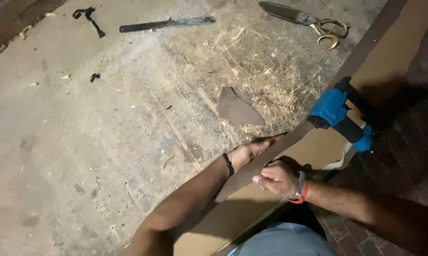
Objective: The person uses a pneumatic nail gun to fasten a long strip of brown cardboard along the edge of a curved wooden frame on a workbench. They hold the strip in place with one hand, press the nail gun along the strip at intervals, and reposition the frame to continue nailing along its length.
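- Left hand (248, 152) lies stretched out with flat fingers, pressing the brown strip (266, 159) down against the board edge, apparently to keep it from shifting; a dark band circles that wrist.
- Right hand (278, 178) is clenched into a fist, pinching the lower edge of the same strip, seemingly pulling it taut; a grey and an orange band sit on that wrist.
- The strip runs diagonally along the rim of the cardboard panel (233, 215), between the two hands, and on up toward the top right.
- A blue staple gun (339, 118) rests on the panel just beyond the hands, untouched but close enough to grab.
- A loose brown offcut (237, 110) lies on the worn worktable (81, 142), near the left fingertips, among straw-like fibres.
- Well apart at the far edge: large scissors (305, 21) with brassy handles, blades closed, and a long dark blade (166, 23) lying flat.
- Small black scraps (89, 16) sit at the top left, clear of the work.
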Demonstrator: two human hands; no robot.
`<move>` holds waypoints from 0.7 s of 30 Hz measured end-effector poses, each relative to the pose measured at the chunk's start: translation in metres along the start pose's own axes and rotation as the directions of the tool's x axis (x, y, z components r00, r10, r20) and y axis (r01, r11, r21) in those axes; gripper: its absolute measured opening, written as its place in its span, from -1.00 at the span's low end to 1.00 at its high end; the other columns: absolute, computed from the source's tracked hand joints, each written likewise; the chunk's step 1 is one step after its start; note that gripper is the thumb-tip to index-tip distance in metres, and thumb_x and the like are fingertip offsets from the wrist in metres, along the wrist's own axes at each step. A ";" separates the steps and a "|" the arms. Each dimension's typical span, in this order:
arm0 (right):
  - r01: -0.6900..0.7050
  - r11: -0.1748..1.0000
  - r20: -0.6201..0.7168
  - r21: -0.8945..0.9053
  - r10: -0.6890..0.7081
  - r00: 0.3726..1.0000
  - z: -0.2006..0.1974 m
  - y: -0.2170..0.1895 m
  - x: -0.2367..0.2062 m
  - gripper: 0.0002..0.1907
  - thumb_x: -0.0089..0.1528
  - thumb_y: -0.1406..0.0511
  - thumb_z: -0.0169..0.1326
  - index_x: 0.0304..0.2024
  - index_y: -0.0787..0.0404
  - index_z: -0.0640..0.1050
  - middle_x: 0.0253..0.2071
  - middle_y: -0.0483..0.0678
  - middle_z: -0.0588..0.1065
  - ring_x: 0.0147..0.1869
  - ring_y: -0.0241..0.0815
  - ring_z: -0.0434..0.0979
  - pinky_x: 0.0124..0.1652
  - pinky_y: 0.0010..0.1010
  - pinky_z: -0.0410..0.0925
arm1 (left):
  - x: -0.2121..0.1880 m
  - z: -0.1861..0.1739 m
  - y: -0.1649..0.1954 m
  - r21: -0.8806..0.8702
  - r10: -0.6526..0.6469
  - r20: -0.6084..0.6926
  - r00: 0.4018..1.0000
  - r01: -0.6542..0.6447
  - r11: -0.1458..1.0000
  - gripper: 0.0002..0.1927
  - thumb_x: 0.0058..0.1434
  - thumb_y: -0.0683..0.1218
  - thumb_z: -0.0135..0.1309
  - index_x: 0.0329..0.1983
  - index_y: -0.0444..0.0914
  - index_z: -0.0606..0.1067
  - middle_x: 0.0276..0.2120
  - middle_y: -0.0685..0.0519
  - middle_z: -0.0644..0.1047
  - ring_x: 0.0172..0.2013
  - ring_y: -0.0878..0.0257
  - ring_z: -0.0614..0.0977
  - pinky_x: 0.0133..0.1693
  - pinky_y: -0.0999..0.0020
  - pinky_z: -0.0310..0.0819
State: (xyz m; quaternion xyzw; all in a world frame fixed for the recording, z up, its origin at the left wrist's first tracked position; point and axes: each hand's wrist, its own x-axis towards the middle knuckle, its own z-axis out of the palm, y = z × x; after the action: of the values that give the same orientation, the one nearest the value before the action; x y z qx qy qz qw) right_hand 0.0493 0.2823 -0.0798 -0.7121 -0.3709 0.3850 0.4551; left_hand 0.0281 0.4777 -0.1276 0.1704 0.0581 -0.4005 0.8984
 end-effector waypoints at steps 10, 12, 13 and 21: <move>0.101 0.993 0.008 -0.056 -0.101 0.995 -0.007 -0.030 0.014 -0.57 0.30 0.22 0.15 -0.67 0.20 0.47 -0.70 -0.07 0.44 -0.64 -0.27 0.42 -0.56 -0.33 0.27 | -0.026 0.018 0.009 0.661 0.082 -0.117 0.990 0.016 0.750 -0.36 0.53 0.09 -0.21 0.58 -0.26 0.06 0.45 -0.11 0.27 0.41 0.11 0.29 0.39 0.21 0.11; 0.091 0.994 -0.005 -0.061 -0.092 0.996 -0.009 -0.040 0.020 -0.57 0.30 0.21 0.15 -0.66 0.20 0.48 -0.69 -0.08 0.46 -0.64 -0.25 0.45 -0.55 -0.34 0.30 | -0.029 0.016 0.011 0.690 0.049 -0.158 0.986 0.074 0.720 -0.35 0.51 0.09 -0.19 0.59 -0.20 0.06 0.42 -0.11 0.33 0.37 0.11 0.34 0.35 0.22 0.18; -0.054 0.995 0.089 -0.081 0.061 0.994 -0.013 -0.045 0.022 -0.60 0.31 0.20 0.13 -0.62 0.20 0.50 -0.68 -0.09 0.48 -0.62 -0.24 0.48 -0.53 -0.35 0.33 | -0.029 0.016 0.012 0.657 0.034 -0.164 0.986 0.083 0.749 -0.32 0.48 0.07 -0.15 0.61 -0.14 0.02 0.40 -0.10 0.34 0.34 0.12 0.36 0.33 0.23 0.21; -0.248 0.669 -0.500 -0.701 -0.213 0.840 -0.148 -0.049 -0.027 -0.55 0.16 0.18 0.22 0.03 0.26 0.50 0.00 0.18 0.55 0.07 0.16 0.58 0.06 -0.12 0.43 | -0.020 0.006 0.014 0.754 0.144 -0.044 0.989 -0.062 0.654 -0.04 0.25 -0.26 0.20 0.62 -0.08 -0.02 0.41 -0.10 0.33 0.30 0.15 0.35 0.29 0.27 0.22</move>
State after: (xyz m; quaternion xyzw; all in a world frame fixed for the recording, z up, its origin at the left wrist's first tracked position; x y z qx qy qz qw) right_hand 0.1599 0.2202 0.0140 -0.9163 -0.3428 -0.0136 0.2066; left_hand 0.0250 0.4987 -0.1136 0.5485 -0.0772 -0.3281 0.7652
